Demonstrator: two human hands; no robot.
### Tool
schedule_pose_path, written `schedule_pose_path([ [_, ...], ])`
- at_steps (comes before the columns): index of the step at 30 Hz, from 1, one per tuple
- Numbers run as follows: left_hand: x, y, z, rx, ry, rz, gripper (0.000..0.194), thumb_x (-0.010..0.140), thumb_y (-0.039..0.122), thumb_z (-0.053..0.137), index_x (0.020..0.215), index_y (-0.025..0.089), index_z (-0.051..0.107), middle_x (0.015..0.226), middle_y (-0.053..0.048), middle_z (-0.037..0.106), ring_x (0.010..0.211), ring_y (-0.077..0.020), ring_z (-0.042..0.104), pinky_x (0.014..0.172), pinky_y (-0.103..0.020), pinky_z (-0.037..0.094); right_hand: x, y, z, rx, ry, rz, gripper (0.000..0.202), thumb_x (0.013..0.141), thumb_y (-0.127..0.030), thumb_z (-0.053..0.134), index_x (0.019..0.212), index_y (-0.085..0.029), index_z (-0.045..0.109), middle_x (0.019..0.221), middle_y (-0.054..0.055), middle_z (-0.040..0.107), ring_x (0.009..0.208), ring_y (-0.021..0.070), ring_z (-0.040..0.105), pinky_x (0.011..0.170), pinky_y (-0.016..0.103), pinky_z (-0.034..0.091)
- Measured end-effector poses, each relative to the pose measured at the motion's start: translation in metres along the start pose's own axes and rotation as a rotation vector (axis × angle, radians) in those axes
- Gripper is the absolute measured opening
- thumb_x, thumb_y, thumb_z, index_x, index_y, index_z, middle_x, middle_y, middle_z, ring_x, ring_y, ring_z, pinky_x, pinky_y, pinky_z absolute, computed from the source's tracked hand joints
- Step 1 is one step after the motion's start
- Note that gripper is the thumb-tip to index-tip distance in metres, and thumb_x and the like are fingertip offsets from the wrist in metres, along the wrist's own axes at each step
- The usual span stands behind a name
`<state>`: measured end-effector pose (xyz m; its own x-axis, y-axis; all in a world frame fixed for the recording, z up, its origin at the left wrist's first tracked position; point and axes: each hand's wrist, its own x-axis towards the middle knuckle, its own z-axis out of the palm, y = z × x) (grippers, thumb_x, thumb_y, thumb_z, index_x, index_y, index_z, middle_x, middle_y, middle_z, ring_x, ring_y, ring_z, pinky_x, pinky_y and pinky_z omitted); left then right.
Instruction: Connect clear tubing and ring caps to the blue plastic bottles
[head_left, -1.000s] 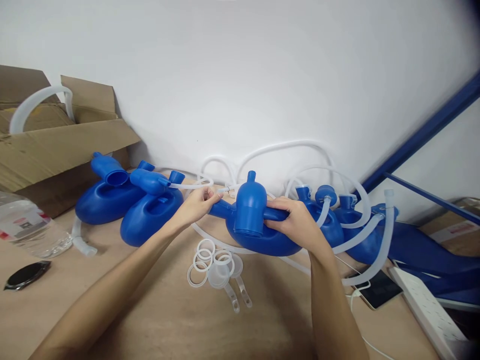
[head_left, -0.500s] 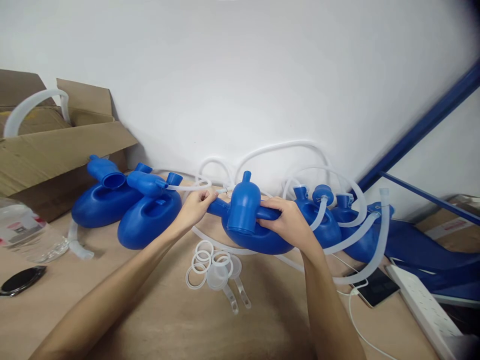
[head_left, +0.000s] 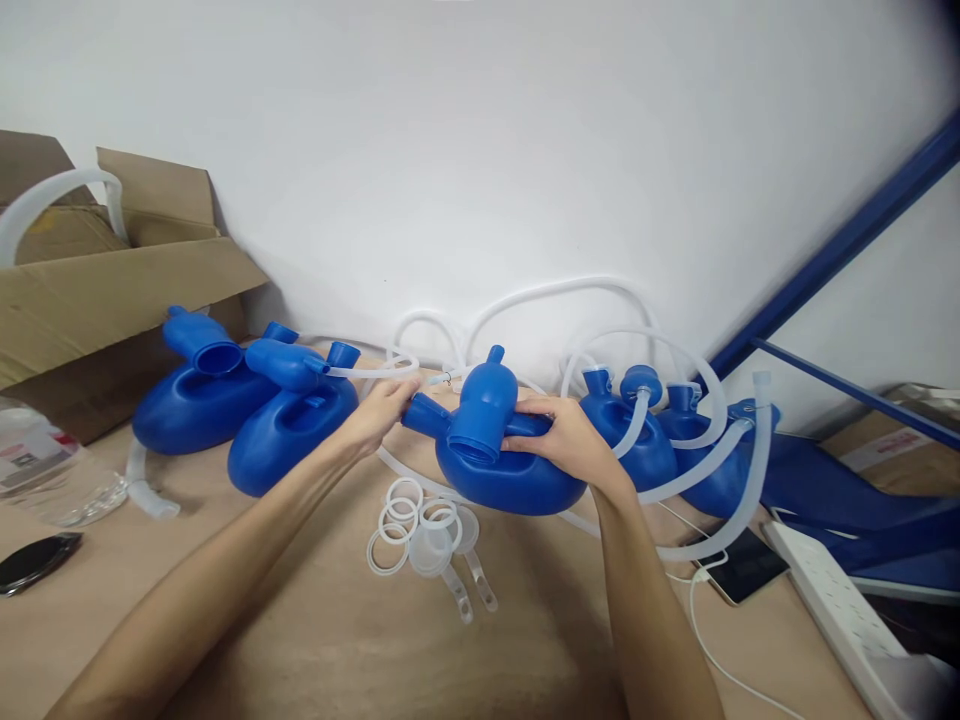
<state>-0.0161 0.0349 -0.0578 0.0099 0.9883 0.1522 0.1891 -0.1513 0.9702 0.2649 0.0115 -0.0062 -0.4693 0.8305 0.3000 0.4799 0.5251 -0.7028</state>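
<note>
A blue plastic bottle (head_left: 510, 485) lies on its side on the table in front of me. My right hand (head_left: 559, 435) is closed around its handle, thumb below and fingers above. Across the bottle leans a blue dome-shaped spout piece (head_left: 485, 405) with a narrow tip, its wide end toward me, touching my right fingertips. My left hand (head_left: 382, 412) is at the bottle's neck (head_left: 427, 414), fingers stretched toward the mouth; part of them is hidden. Nearer me lie several white sealing rings (head_left: 388, 550) and translucent strap caps (head_left: 431, 550).
More blue bottles stand left (head_left: 281, 445) and right (head_left: 637, 440), some with clear hoses (head_left: 754, 480). At left are a cardboard box (head_left: 112, 290), a clear jug (head_left: 60, 470) and a dark oval object (head_left: 37, 563). A phone (head_left: 742, 565) and power strip (head_left: 832, 600) lie right.
My left hand has drawn back slightly left from the bottle's neck, showing more of its mouth. The spout piece has tilted, its wide end shifting left. My right hand keeps its hold.
</note>
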Motion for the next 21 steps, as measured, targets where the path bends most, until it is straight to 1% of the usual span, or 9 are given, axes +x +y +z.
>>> schedule_pose_path([
  [2,-0.002,0.009,-0.006,-0.02,-0.023,-0.007,0.051,0.089,0.065,0.052,0.062,0.027,0.031,0.055,0.008,0.024,0.05,-0.012,0.026,0.051,-0.027,0.028,-0.001,0.004,-0.005,0.024,0.025,0.019,0.026,0.074,-0.037,0.087,0.095,-0.022,0.084,0.108,0.005,0.082,0.107,0.0328,0.074,0.098,0.044,0.057],
  [3,-0.004,0.015,-0.011,-0.028,-0.038,-0.008,0.052,0.089,0.065,0.052,0.063,0.026,0.03,0.057,0.008,0.023,0.051,-0.0116,0.025,0.051,-0.027,0.027,-0.001,0.006,-0.007,0.033,0.04,0.038,0.027,0.074,-0.038,0.087,0.095,-0.022,0.084,0.111,0.006,0.082,0.108,0.0335,0.074,0.098,0.045,0.057],
  [6,-0.016,0.039,-0.029,0.093,-0.125,0.041,0.05,0.087,0.061,0.062,0.064,0.023,0.038,0.062,0.006,0.033,0.058,-0.012,0.03,0.056,-0.027,0.028,0.002,0.014,-0.006,0.065,0.086,0.119,0.032,0.073,-0.04,0.088,0.097,-0.02,0.083,0.112,0.008,0.081,0.106,0.0343,0.074,0.097,0.046,0.057],
  [8,-0.028,0.055,-0.041,0.325,-0.242,0.106,0.048,0.089,0.058,0.062,0.065,0.021,0.041,0.064,0.005,0.036,0.061,-0.0127,0.033,0.057,-0.027,0.027,0.007,0.018,0.002,0.093,0.119,0.153,0.037,0.072,-0.041,0.088,0.101,-0.019,0.082,0.106,0.008,0.082,0.103,0.0342,0.075,0.094,0.045,0.057],
  [10,-0.042,0.068,-0.047,0.557,-0.437,0.133,0.046,0.093,0.055,0.058,0.065,0.021,0.043,0.063,0.004,0.037,0.06,-0.013,0.034,0.056,-0.028,0.027,0.013,0.02,0.013,0.108,0.135,0.156,0.039,0.074,-0.043,0.087,0.105,-0.02,0.08,0.103,0.008,0.082,0.102,0.0335,0.075,0.091,0.044,0.058],
  [13,-0.059,0.072,-0.04,0.806,-0.778,0.093,0.04,0.091,0.048,0.062,0.065,0.02,0.05,0.061,0.004,0.046,0.06,-0.0138,0.041,0.058,-0.028,0.03,0.024,0.018,0.034,0.107,0.107,0.126,0.039,0.074,-0.041,0.087,0.106,-0.02,0.078,0.106,0.007,0.082,0.102,0.0317,0.075,0.092,0.042,0.057],
  [15,-0.066,0.066,-0.026,0.945,-0.917,0.063,0.035,0.088,0.04,0.069,0.065,0.02,0.053,0.064,0.002,0.053,0.065,-0.0157,0.047,0.06,-0.028,0.031,0.031,0.016,0.05,0.137,0.085,0.112,0.039,0.071,-0.038,0.089,0.104,-0.02,0.078,0.108,0.006,0.082,0.103,0.031,0.075,0.093,0.041,0.057],
  [18,-0.069,0.054,-0.005,1.107,-0.97,0.013,0.03,0.087,0.035,0.071,0.065,0.02,0.057,0.072,-0.002,0.061,0.07,-0.0186,0.053,0.061,-0.029,0.032,0.044,0.017,0.074,0.216,0.06,0.107,0.038,0.07,-0.036,0.089,0.102,-0.019,0.078,0.107,0.007,0.082,0.103,0.031,0.075,0.093,0.041,0.057],
  [21,-0.064,0.048,-0.003,1.106,-0.93,0.019,0.026,0.088,0.043,0.071,0.076,0.021,0.067,0.079,-0.003,0.069,0.069,-0.0196,0.058,0.06,-0.028,0.038,0.058,0.021,0.095,0.253,0.079,0.125,0.039,0.069,-0.036,0.089,0.102,-0.018,0.078,0.107,0.008,0.082,0.101,0.0308,0.075,0.093,0.042,0.057],
])
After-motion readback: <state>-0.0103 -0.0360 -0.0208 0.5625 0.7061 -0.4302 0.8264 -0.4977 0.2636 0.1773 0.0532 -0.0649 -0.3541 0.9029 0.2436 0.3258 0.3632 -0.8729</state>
